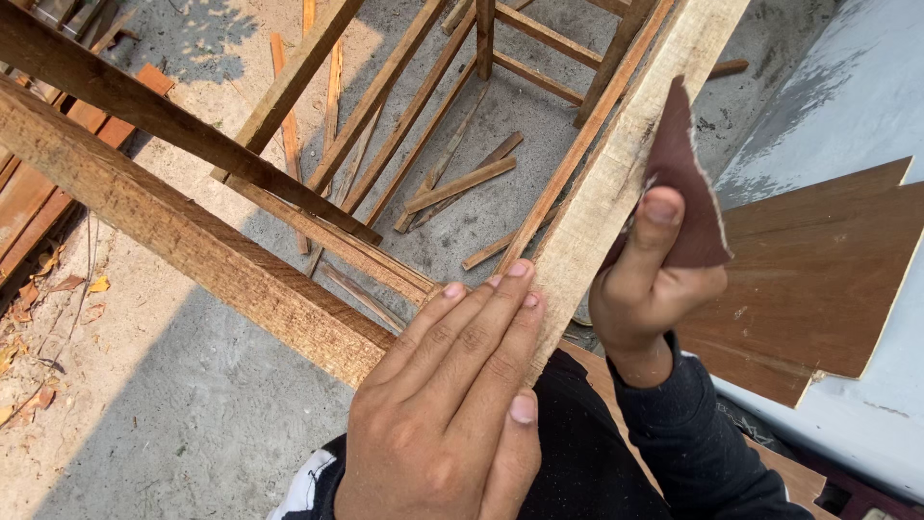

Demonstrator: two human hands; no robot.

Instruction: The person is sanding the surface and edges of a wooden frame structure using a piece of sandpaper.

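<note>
concrete ground [192, 414]: grey, dusty, strewn with thin wood offcuts [460, 185]. wooden frame [192, 241]: rough rails joined at a corner, standing over the ground. pale upright rail [616, 164]: part of the frame, running up between both hands. brown plywood sheet [818, 279]: lying to the right. left hand [452, 404]: flat, fingers together, pressed on the frame corner, gripping nothing. right hand [650, 289]: pinching a sheet of dark red sandpaper [688, 173] against the rail's right edge.
</note>
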